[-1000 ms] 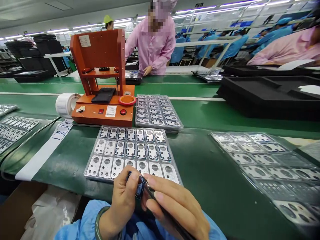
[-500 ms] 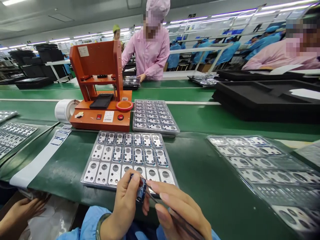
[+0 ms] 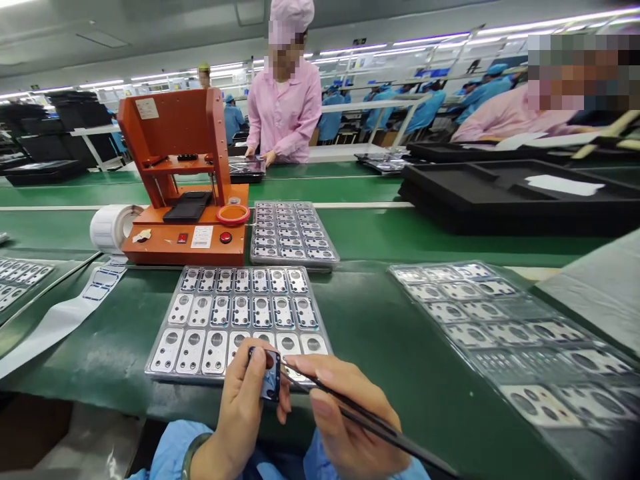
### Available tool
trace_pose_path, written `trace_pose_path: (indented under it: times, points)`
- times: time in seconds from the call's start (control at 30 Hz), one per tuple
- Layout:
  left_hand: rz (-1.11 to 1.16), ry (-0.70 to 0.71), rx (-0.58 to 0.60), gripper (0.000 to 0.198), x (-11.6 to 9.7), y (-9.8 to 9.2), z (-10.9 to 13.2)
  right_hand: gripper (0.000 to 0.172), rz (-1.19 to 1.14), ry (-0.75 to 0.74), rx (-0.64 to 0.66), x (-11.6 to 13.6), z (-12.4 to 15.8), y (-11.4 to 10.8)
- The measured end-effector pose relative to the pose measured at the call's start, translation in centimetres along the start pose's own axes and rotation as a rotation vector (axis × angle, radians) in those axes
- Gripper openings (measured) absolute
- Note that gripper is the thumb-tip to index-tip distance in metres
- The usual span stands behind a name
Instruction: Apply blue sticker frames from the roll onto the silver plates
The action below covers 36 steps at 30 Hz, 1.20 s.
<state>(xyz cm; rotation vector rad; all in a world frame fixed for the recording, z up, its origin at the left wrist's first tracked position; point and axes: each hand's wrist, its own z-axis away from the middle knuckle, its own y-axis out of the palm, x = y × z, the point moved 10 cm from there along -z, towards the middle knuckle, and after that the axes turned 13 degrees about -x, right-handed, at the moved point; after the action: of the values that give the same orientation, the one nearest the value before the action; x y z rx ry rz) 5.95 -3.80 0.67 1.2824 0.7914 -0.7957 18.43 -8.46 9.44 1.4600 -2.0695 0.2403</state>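
Near the front edge of the green table, my left hand holds a small dark blue plate with round holes, pinched between thumb and fingers. My right hand is closed on dark tweezers, whose tips point at the plate's right edge; whether they touch it I cannot tell. Just behind both hands lies a clear tray of silver plates in three rows. Some of those plates have blue outlines, others are plain silver. The hands cover part of the front row.
An orange press stands behind the tray, with a label roll at its left. A second tray sits beside it. Another plate tray and a black foam tray are on the right. A person in pink stands across.
The view has shifted, so the bench items appear further left. The blue plate now faces the camera more and the tweezers show at full length. At the lower left, another person's hand is gone from view.
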Motion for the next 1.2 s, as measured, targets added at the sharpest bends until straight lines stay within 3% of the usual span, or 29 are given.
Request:
trace_pose_path:
  times: [0.13,0.27,0.4,0.53,0.73,0.87,1.03,1.2]
  points:
    - [-0.014,-0.029,-0.014,0.031,0.3,0.5,0.4,0.032,0.016,0.039,-0.049,-0.5,0.1,-0.3]
    - [-0.006,-0.014,-0.034,0.031,-0.4,0.6,0.3,0.019,0.034,0.099,-0.162,-1.4,-0.4,-1.1]
    - [-0.054,0.016,-0.121,0.035,-1.3,-0.8,-0.3,0.008,0.054,0.213,-0.255,-2.9,-1.2,-1.5]
    - [-0.075,0.027,-0.213,0.039,-1.3,-2.1,-1.3,0.006,0.038,0.257,-0.165,-4.1,-2.4,0.3]
    - [-0.143,0.046,-0.140,0.041,-1.0,-1.1,-2.9,0.007,-0.071,0.314,-0.018,-5.7,-2.6,2.9]
    - [-0.157,0.027,-0.203,0.041,-1.6,-1.9,-3.3,0.007,-0.031,0.330,-0.044,-6.8,-2.0,2.8]
    - [-0.144,0.052,-0.182,0.042,-1.8,-1.8,-3.5,0.010,-0.145,0.373,-0.026,-8.4,-1.5,2.5]
    - [-0.181,0.082,-0.271,0.042,-2.2,-3.4,-3.3,0.010,-0.136,0.342,-0.010,-8.7,-1.3,2.6]
